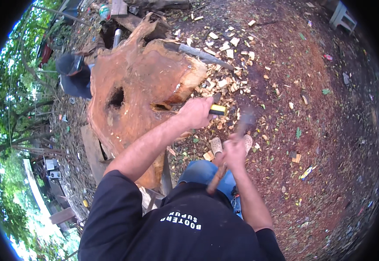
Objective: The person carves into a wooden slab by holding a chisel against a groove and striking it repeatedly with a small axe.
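One hand tool (218, 109) with a yellow-and-black handle is gripped in your left hand (196, 114), which wraps right around it at the right edge of the large brown wood slab (141, 87); that hand hides much of the tool, so you cannot tell whether its far end touches the wood. Your right hand (234, 152) is closed around the wooden handle of a hammer (217, 178), its blurred head (247, 118) apart from the tool's yellow end. Pale wood chips (226, 83) lie beyond the slab's right edge, and a grey pole (204, 55) juts out by its upper right corner. Near the slab's left edge are a dark hole (116, 98) and, just outside, another person (77, 83) in a dark cap (69, 64).
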### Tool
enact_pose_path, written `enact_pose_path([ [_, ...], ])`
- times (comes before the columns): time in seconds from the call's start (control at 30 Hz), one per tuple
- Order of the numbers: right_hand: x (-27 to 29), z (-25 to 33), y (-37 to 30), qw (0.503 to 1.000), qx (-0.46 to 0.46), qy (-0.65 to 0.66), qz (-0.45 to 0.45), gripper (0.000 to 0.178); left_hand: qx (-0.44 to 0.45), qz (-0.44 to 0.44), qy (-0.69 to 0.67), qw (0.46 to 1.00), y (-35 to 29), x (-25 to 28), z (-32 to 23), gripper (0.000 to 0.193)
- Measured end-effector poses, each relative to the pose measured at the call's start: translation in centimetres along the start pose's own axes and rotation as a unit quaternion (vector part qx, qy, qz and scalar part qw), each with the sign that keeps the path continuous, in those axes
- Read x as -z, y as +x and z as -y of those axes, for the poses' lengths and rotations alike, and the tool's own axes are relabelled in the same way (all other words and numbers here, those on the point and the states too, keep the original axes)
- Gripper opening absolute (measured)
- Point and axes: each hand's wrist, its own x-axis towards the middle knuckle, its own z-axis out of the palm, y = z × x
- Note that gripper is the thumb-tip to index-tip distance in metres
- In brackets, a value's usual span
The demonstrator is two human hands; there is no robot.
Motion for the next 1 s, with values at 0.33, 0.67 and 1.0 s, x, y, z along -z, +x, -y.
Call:
enact_pose_path([
  [0.33,6.5,-2.6,0.0,0.990,0.066,-0.123,-0.010,0.020,-0.134,0.006,-0.067,0.989,-2.5,4.1,-5.2,0.022],
  [0.67,11.3,-4.3,-1.8,0.995,-0.035,-0.051,-0.075,0.022,-0.111,-0.055,-0.046,0.991,0.7,-2.3,-5.1,0.041],
  [1.0,10.2,-4.5,-1.8,0.996,-0.046,-0.041,-0.066,0.019,-0.107,-0.063,-0.017,0.992,1.4,-3.4,-3.7,0.042],
])
